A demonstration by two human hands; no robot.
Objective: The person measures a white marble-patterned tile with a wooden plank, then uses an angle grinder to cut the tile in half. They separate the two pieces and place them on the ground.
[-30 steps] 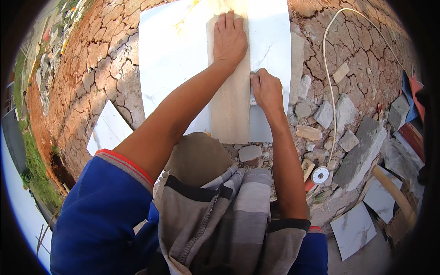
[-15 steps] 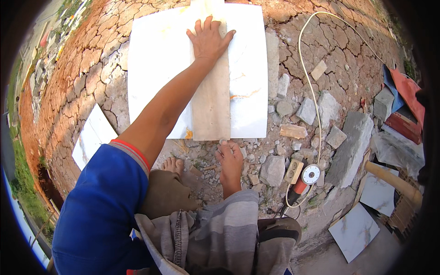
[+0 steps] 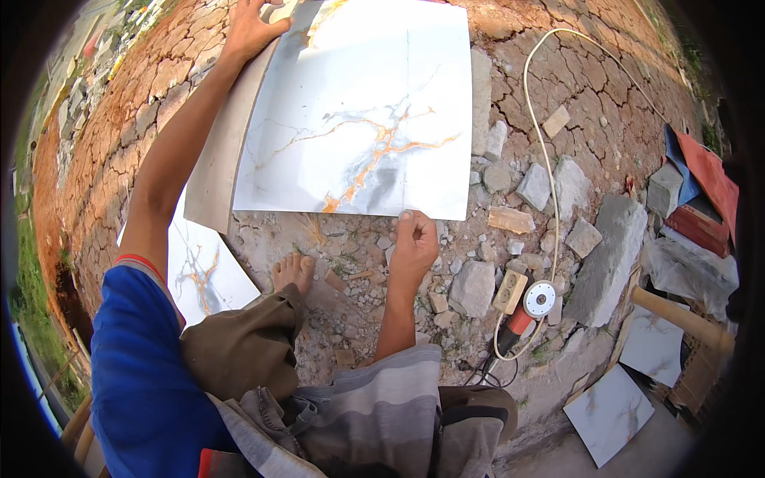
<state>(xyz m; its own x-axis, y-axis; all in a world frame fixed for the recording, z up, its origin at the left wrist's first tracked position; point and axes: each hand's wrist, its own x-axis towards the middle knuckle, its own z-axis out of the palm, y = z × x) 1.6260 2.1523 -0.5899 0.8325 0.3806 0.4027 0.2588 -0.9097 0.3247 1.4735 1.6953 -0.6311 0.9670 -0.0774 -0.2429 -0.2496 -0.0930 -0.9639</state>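
Observation:
A large white tile [image 3: 343, 95] with grey and orange veins lies in front of me, a thin straight line running up its right part. My left hand [image 3: 253, 30] grips a long flat wooden board [image 3: 225, 151] near its far end. The board slants along the tile's left edge. At the tile's near edge, by the foot of the line, my right hand [image 3: 414, 245] is closed in a pinch. Whatever those fingers hold, if anything, is hidden.
An angle grinder [image 3: 527, 312] lies right of my right hand beside a socket block [image 3: 509, 291], with a pale cable [image 3: 542, 143] looping away. Rubble and a concrete slab [image 3: 610, 259] are on the right. A cut tile piece [image 3: 209, 267] lies left of my bare foot [image 3: 293, 272].
My left hand has gone from pressing the board on the tile to gripping it and has swung it left, uncovering the veins and line. My right hand has shifted slightly right and up.

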